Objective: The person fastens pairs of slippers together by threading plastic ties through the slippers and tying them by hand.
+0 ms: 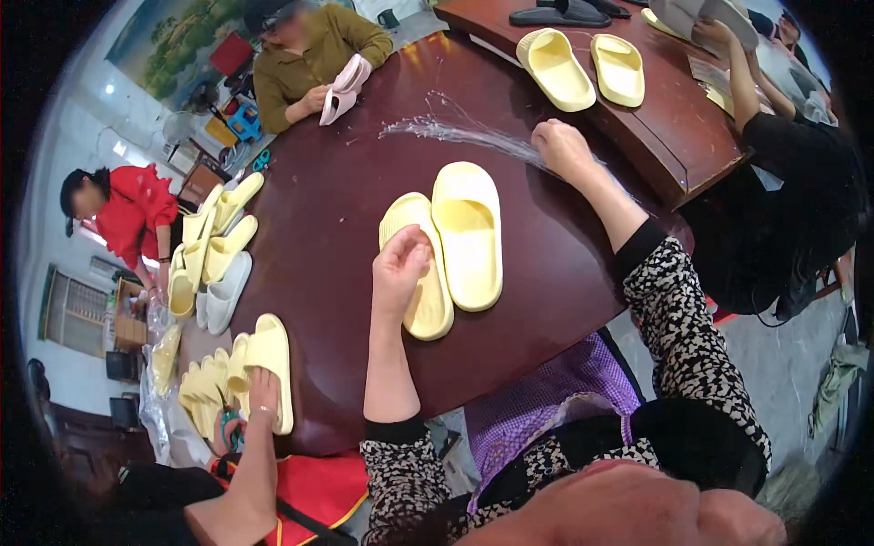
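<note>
Two pale yellow slippers lie side by side in front of me on the dark red table, toes away from me. Over the left slipper (435,309) is my left hand (401,271), its fingers curled and thumb pressed in; whatever they may hold is too small to make out. The right slipper (469,232) lies untouched beside it. My right hand (564,151) reaches farther out, fingertips pinched together at a bundle of thin clear plastic strands (455,133), which runs beneath the hand and along my forearm.
Yellow and grey slippers (223,250) pile up on the left, where a co-worker's hand (263,391) rests in a slipper. Across the table (319,209), a person holds pink slippers (344,89). Another yellow pair (557,73) stands on the adjoining table at the upper right.
</note>
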`<control>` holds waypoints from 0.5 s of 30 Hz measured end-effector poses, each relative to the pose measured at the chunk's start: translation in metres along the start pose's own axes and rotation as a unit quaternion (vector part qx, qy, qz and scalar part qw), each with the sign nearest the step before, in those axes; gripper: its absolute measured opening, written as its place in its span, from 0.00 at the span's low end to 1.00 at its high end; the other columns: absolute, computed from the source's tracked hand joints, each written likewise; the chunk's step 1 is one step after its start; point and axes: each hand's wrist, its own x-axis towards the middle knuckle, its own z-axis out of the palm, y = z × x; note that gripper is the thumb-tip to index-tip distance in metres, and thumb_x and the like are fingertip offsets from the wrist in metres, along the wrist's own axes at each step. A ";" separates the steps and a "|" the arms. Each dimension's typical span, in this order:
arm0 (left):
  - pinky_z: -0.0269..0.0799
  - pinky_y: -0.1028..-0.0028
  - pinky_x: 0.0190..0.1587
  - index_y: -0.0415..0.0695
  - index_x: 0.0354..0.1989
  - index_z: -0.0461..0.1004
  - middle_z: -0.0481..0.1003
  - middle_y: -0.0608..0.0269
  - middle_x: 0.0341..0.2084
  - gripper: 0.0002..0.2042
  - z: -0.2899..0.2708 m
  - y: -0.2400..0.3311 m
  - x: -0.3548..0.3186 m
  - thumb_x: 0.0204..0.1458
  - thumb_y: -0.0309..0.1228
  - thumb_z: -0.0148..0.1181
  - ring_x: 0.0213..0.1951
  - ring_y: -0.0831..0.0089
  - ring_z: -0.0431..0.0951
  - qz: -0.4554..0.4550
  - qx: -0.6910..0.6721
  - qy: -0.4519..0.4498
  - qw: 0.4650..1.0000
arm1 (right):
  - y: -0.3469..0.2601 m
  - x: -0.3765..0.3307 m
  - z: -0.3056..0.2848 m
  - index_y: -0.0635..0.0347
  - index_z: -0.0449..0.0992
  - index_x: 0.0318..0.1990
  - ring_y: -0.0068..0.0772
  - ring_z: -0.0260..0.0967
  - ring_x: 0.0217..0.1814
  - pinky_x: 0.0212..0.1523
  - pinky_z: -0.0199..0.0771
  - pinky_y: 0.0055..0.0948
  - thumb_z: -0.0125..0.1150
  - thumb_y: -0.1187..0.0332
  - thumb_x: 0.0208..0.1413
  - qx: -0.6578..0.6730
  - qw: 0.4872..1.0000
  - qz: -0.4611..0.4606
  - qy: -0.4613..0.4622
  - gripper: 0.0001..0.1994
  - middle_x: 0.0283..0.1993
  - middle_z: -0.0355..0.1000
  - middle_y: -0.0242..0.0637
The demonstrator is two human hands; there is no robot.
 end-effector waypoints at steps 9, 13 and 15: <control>0.67 0.84 0.26 0.37 0.46 0.71 0.74 0.67 0.28 0.12 0.004 0.007 0.006 0.53 0.24 0.54 0.26 0.85 0.71 0.027 0.015 0.038 0.999 | 0.004 0.016 -0.016 0.63 0.74 0.32 0.43 0.72 0.31 0.32 0.70 0.36 0.53 0.67 0.53 0.117 0.985 0.057 0.113 0.08 0.29 0.73 0.45; 0.67 0.84 0.28 0.37 0.43 0.72 0.74 0.65 0.26 0.10 -0.007 0.003 0.002 0.54 0.24 0.52 0.25 0.83 0.72 0.029 0.023 0.079 0.996 | -0.018 0.021 -0.029 0.64 0.73 0.33 0.28 0.64 0.21 0.22 0.63 0.27 0.52 0.67 0.55 0.362 0.911 0.175 0.091 0.09 0.22 0.68 0.35; 0.67 0.84 0.28 0.37 0.43 0.73 0.74 0.66 0.27 0.10 -0.012 0.002 0.002 0.53 0.23 0.53 0.26 0.84 0.72 0.042 0.013 0.093 0.995 | -0.027 0.020 -0.034 0.64 0.72 0.34 0.23 0.60 0.17 0.19 0.59 0.24 0.53 0.67 0.56 0.455 0.857 0.233 0.060 0.08 0.19 0.65 0.31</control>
